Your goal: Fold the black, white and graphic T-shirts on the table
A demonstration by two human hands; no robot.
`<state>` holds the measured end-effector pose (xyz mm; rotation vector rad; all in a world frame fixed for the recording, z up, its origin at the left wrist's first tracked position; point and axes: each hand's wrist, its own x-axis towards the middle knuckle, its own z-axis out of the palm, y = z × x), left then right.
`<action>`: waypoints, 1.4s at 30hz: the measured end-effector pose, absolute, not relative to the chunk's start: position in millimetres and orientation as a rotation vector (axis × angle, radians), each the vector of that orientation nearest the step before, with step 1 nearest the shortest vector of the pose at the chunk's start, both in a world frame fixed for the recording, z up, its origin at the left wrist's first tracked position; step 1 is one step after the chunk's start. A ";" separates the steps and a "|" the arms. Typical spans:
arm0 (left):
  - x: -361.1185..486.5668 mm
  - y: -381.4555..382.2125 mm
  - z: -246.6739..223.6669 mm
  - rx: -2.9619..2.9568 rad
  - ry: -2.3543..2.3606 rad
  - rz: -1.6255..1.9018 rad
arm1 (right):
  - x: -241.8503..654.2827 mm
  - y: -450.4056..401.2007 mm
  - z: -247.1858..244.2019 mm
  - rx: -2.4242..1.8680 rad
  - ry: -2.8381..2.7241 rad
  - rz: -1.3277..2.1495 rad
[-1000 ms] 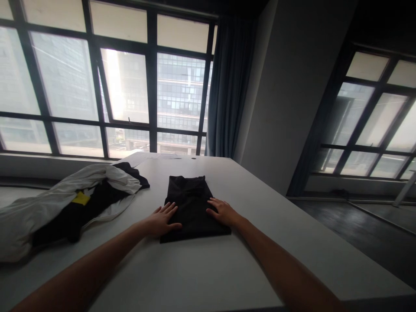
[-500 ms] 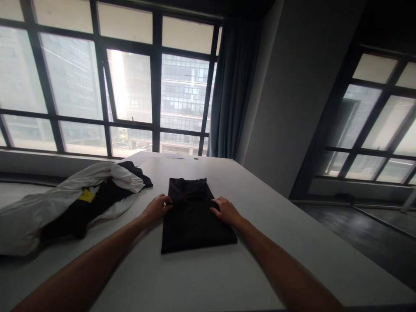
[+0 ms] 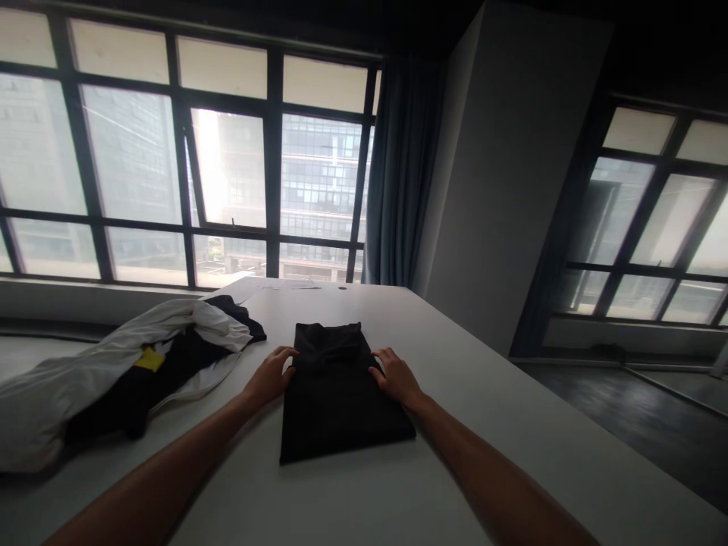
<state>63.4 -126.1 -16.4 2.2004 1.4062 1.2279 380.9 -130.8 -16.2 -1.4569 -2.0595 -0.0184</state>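
A black garment (image 3: 341,402), folded into a neat rectangle, lies flat on the white table (image 3: 318,500) in front of me. Its collar end points away, towards the window. My left hand (image 3: 274,374) rests at the garment's upper left edge, thumb and fingers apart, fingertips touching the cloth. On the opposite edge, my right hand (image 3: 396,376) touches the fabric with its fingers spread. Neither hand grasps the cloth.
Left of my left hand lies a loose heap of white cloth (image 3: 34,406) and black cloth (image 3: 114,402) with a yellow patch (image 3: 149,359). Papers (image 3: 296,286) lie at the table's far end. Beyond are windows and a curtain (image 3: 401,174).
The view has tilted up slightly, so everything sits lower in the picture. Both hands stay at the sides of the black garment, with only slight finger shifts.
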 end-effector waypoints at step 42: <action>80.2 -133.9 -26.1 2.291 1.522 0.896 | 377.1 -140.4 -12.1 -1.370 -2.250 0.086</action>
